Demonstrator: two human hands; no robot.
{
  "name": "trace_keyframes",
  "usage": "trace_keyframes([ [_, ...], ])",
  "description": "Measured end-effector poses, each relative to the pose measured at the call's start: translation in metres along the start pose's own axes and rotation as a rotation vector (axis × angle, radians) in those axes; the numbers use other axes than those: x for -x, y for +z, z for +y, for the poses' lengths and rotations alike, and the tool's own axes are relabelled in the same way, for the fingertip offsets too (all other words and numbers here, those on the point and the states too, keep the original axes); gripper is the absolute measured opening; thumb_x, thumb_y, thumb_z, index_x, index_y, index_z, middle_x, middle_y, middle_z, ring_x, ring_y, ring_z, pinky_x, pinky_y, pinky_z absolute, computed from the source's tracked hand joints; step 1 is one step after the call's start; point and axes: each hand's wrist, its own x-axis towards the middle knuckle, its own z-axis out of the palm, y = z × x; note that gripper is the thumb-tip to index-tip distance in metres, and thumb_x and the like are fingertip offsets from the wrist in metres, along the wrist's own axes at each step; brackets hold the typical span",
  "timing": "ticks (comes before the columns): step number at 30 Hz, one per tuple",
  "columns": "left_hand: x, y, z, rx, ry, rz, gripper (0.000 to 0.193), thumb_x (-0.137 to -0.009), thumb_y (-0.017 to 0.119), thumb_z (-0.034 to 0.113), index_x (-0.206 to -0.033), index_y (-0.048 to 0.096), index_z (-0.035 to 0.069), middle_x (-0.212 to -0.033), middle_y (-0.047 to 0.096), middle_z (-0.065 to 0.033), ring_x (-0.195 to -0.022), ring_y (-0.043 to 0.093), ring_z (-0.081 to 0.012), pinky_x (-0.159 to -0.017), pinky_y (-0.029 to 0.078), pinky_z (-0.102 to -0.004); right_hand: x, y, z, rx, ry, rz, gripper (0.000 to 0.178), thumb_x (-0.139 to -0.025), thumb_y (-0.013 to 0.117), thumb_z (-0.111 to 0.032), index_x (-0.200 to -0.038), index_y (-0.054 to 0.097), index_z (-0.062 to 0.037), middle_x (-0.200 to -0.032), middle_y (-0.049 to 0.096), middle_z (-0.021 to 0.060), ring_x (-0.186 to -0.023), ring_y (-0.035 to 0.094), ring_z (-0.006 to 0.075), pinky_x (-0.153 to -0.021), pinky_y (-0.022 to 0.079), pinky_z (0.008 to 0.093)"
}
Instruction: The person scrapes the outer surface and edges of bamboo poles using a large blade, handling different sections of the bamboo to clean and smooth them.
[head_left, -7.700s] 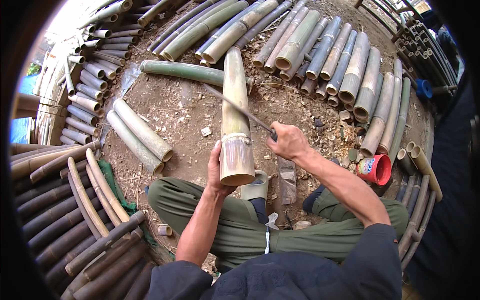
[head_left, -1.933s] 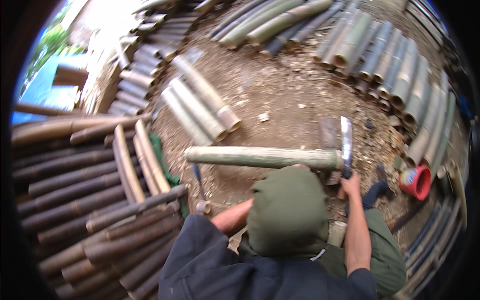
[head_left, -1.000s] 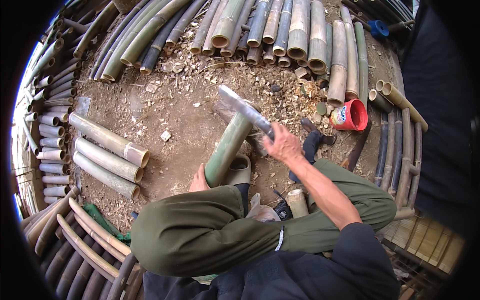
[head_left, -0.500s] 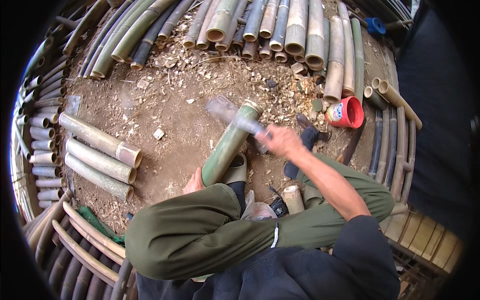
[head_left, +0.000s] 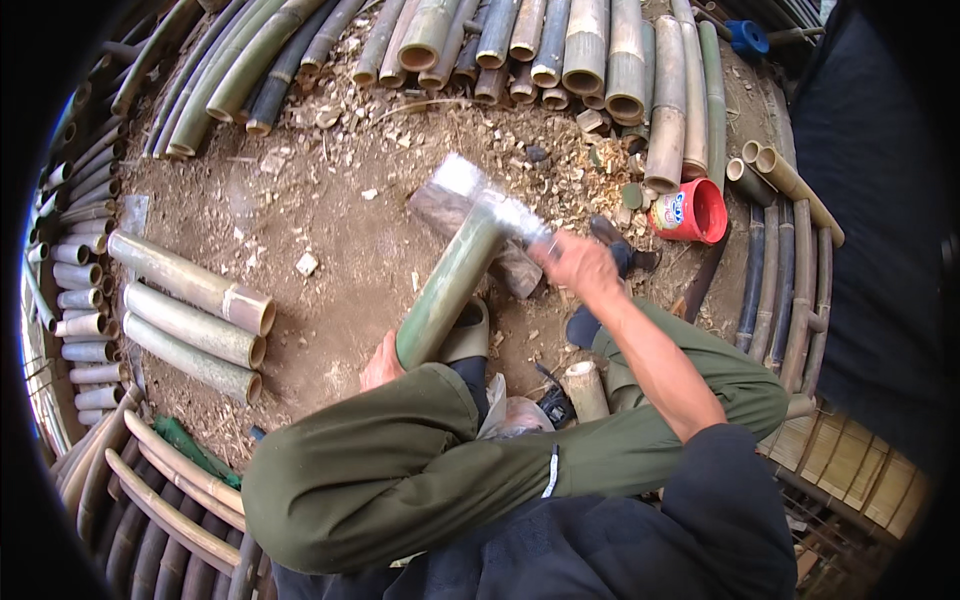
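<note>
Bamboo pole [head_left: 447, 285] slants up-right from our left hand [head_left: 381, 364], which grips its low end; our right hand [head_left: 578, 265] clasps a blurred blade [head_left: 478, 197] atop it.

Three cut bamboo sections [head_left: 190, 315], one red tub [head_left: 690, 211]

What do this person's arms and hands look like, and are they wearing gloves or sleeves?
No gloves: both the left hand and the right hand are bare. The right forearm is bare too, ending in a dark navy sleeve pushed up near the elbow. The left arm is mostly hidden behind an olive-green trouser knee. No watch, rings or markings show.
</note>
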Motion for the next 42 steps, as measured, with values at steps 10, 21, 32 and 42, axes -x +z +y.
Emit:
trace_keyframes([
  [10, -0.018, -0.017, -0.002, 0.096, -0.003, -0.210, 0.077, -0.071, 0.080, 0.035, -0.136, 0.049, 0.007, -0.114, 0.066, -0.0276, -0.111, 0.061, -0.0457, -0.092, 0.047, -0.0512, 0.009, 0.027, 0.001, -0.253, -0.096, 0.274, 0.071, -0.096, 0.034, -0.075, -0.080, 0.055, -0.0090, -0.056, 0.052, 0.0052, -0.045, 0.049, 0.0197, -0.042, 0.041, 0.0357],
  [21, 0.001, 0.027, -0.001, -0.149, 0.029, 0.070, 0.094, -0.073, 0.079, 0.040, -0.150, 0.035, 0.011, -0.127, 0.054, -0.0222, -0.120, 0.054, -0.0412, -0.092, 0.048, -0.0513, 0.014, 0.042, -0.001, -0.314, 0.057, 0.197, 0.068, -0.097, 0.039, -0.072, -0.083, 0.058, -0.0084, -0.066, 0.063, 0.0130, -0.054, 0.062, 0.0260, -0.047, 0.052, 0.0405],
  [32, -0.004, 0.003, 0.010, -0.107, 0.013, 0.010, 0.085, -0.073, 0.079, 0.044, -0.144, 0.041, 0.016, -0.113, 0.062, -0.0174, -0.104, 0.063, -0.0400, -0.084, 0.050, -0.0520, -0.002, -0.005, 0.002, -0.357, 0.194, -0.007, 0.073, -0.096, 0.026, -0.078, -0.078, 0.052, -0.0119, -0.059, 0.051, 0.0032, -0.046, 0.045, 0.0116, -0.035, 0.033, 0.0311],
  [42, -0.011, 0.001, -0.007, 0.007, 0.077, -0.070, 0.091, -0.069, 0.082, 0.042, -0.144, 0.041, 0.011, -0.122, 0.064, -0.0225, -0.108, 0.063, -0.0430, -0.090, 0.049, -0.0512, 0.016, 0.030, -0.037, -0.349, 0.012, 0.092, 0.076, -0.093, 0.032, -0.080, -0.082, 0.055, -0.0082, -0.056, 0.053, 0.0062, -0.048, 0.055, 0.0207, -0.042, 0.042, 0.0346],
])
